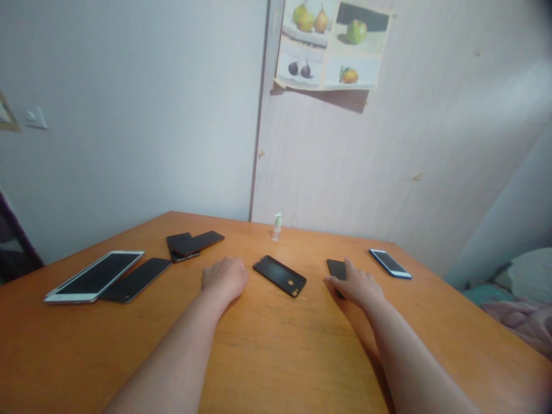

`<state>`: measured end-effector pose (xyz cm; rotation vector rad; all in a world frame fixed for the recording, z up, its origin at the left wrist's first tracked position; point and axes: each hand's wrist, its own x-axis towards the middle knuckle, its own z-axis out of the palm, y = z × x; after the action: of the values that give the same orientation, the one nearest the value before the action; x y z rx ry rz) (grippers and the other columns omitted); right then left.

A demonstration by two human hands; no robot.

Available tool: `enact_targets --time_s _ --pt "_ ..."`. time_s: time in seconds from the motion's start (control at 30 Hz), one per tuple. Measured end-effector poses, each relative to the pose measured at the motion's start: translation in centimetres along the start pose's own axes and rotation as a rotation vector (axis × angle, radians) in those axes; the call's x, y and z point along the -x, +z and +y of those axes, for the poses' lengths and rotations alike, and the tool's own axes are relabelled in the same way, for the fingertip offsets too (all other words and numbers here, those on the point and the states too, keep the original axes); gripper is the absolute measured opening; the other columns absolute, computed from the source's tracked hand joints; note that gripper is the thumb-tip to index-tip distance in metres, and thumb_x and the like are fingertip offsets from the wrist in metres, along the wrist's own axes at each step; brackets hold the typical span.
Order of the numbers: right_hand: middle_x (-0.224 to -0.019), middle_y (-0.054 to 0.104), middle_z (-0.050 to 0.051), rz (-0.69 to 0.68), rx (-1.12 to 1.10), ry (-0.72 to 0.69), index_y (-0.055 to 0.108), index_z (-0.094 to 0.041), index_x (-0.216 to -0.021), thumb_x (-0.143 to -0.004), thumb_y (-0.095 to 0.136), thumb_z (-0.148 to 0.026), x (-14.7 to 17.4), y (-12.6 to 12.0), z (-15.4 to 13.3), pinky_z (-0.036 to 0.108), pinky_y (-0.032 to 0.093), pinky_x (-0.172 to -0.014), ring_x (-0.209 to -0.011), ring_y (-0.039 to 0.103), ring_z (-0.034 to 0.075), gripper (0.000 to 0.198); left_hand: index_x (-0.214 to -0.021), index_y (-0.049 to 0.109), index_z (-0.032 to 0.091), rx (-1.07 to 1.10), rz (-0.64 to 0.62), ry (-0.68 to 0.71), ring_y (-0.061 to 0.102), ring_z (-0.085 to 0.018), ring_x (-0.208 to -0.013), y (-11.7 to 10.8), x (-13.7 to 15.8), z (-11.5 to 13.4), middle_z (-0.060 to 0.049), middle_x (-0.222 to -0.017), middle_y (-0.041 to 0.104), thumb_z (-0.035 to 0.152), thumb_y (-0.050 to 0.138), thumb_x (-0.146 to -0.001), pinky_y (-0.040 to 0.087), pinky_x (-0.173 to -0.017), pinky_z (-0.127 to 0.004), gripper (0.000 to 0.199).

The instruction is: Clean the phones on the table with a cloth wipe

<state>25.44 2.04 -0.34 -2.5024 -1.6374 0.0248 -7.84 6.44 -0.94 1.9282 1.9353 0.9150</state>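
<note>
My left hand [225,278] rests on the table as a loose fist, its fingers curled under, and nothing sticks out of it. To its right, apart from it, lies a black phone case [280,276], inner side up, with its camera cut-outs at the near end. My right hand [356,283] is on a black phone [337,268], thumb at the left edge and fingers at the right. The hand covers much of that phone. Beyond it, to the right, is a phone with a white front and blue edge [390,264].
On the wooden table [276,356], at left, lie a white tablet [101,276], a large black phone [140,279] and two overlapping dark phones [200,243]. A small clear bottle [276,227] stands near the back edge. Fruit pictures [332,46] hang on the wall.
</note>
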Motion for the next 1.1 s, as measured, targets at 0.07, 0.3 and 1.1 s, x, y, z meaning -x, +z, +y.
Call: enact_targets --time_s 0.07,0.3,1.1 --pt "-0.120 0.061 0.024 -0.021 -0.005 0.003 0.032 -0.019 -0.148 -0.074 0.055 -0.073 0.0 0.0 0.1 0.053 0.042 -0.086 -0.116 0.054 0.043 0.094 -0.073 0.067 0.021 -0.069 0.019 0.043 0.057 -0.036 -0.097 -0.1 0.3 0.6 -0.013 -0.093 0.067 0.027 0.063 -0.070 0.034 -0.081 -0.043 0.008" --pt "-0.121 0.063 0.021 -0.044 -0.003 0.018 0.027 -0.021 -0.149 -0.073 0.055 -0.073 -0.2 0.3 0.5 0.053 0.044 -0.086 -0.116 0.054 0.044 0.096 -0.103 0.065 0.023 -0.189 0.038 0.410 0.052 -0.026 -0.106 0.6 2.7 3.7 -0.009 -0.108 0.062 0.031 0.051 -0.089 0.039 -0.091 -0.037 0.022" --pt "-0.123 0.061 0.021 -0.003 -0.058 0.037 0.029 -0.018 -0.150 -0.069 0.065 -0.049 -0.4 0.2 0.4 0.047 0.046 -0.086 -0.117 0.055 0.039 0.093 -0.091 0.068 0.022 0.145 -0.351 0.703 0.062 -0.018 -0.088 3.4 4.5 4.9 -0.003 -0.093 0.069 0.021 0.049 -0.090 0.043 -0.077 -0.027 0.019"
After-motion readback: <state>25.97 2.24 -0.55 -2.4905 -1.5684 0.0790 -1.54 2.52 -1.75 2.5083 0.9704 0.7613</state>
